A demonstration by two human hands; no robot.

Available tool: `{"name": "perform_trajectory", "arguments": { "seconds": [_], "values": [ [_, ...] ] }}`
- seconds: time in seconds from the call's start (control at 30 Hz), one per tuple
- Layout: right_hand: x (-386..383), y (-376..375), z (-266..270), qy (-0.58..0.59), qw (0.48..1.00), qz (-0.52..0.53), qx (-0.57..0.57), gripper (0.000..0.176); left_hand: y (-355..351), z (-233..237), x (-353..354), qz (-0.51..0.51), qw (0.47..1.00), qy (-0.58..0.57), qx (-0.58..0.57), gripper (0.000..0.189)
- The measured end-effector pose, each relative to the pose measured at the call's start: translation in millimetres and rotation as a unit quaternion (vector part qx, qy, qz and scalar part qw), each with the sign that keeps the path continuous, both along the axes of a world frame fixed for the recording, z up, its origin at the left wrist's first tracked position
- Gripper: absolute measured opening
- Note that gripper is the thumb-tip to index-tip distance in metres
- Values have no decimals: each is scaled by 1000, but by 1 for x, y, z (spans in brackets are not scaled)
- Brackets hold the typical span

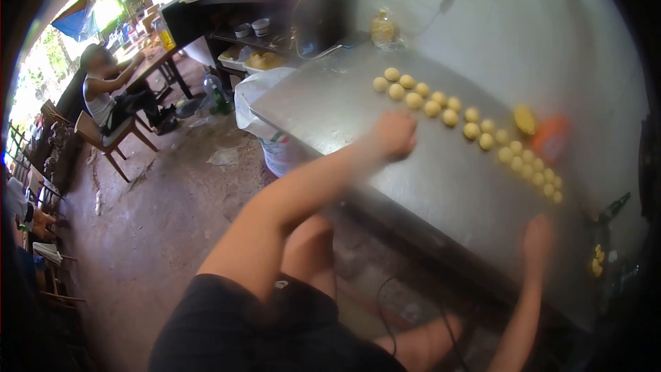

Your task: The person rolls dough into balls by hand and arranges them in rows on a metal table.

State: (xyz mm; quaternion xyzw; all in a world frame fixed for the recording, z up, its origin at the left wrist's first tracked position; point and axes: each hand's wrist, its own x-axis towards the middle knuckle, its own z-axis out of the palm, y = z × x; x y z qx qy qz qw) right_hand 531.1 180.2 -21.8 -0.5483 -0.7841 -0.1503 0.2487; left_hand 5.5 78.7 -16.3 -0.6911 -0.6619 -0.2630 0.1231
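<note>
Over the metal tabletop (406, 172), my left hand (396, 136) is closed with its fingers curled downward. Whatever lies inside it, if anything, is hidden. Just beyond that hand, a double row of round yellow dough balls (414, 100) runs diagonally across the metal toward the right. My right hand (539, 234) is over the right part of the table, below the near end of the row. Blur hides how its fingers are held. Behind the row lie a yellow oval object (525, 119) and a blurred orange-red item (551, 138).
A green bottle (615, 207) and small yellow pieces (597, 260) are at the far right. A bag of yellowish contents (383, 27) stands against the wall. A dark shelf (275, 0) is behind the table, a white sack (256, 96) beside it. Another person (103, 89) sits at left.
</note>
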Motion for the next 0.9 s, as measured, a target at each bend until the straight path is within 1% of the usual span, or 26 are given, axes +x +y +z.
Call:
{"name": "perform_trajectory", "arguments": {
  "seconds": [0.07,0.17,0.2,0.27,0.4,0.5,0.6,0.73,0.77,0.87,0.9],
  "values": [
    [-2,-27,1,24,999,25,-7,11,-26,4,-6,-30,999,-11,-29,21],
    [-22,-62,10,41,997,49,-37,7,-47,0,1,-99,994,-46,-18,20],
    [-28,-68,11,44,996,55,-52,7,-46,-8,6,-132,989,-57,27,21],
    [-36,-67,9,38,995,76,-51,7,-51,-7,28,-157,986,-55,30,22],
    [-67,-65,14,38,992,96,-69,8,-37,12,75,-198,979,-49,-15,21],
    [-93,-51,14,42,991,125,-28,11,-4,11,103,-223,972,-66,-44,22],
    [-102,-18,9,32,994,94,-34,13,34,8,115,-201,975,-69,-71,23],
    [-91,31,6,46,994,92,-35,15,70,16,108,-139,985,-53,-91,28],
    [-86,42,5,56,993,95,-31,16,74,18,103,-132,986,-78,-68,25],
    [-52,77,-7,74,992,94,-32,19,86,15,84,-75,993,-60,-69,23],
    [-43,83,-9,79,992,90,-33,21,91,6,74,-73,995,-58,-46,23]
  ]
}}
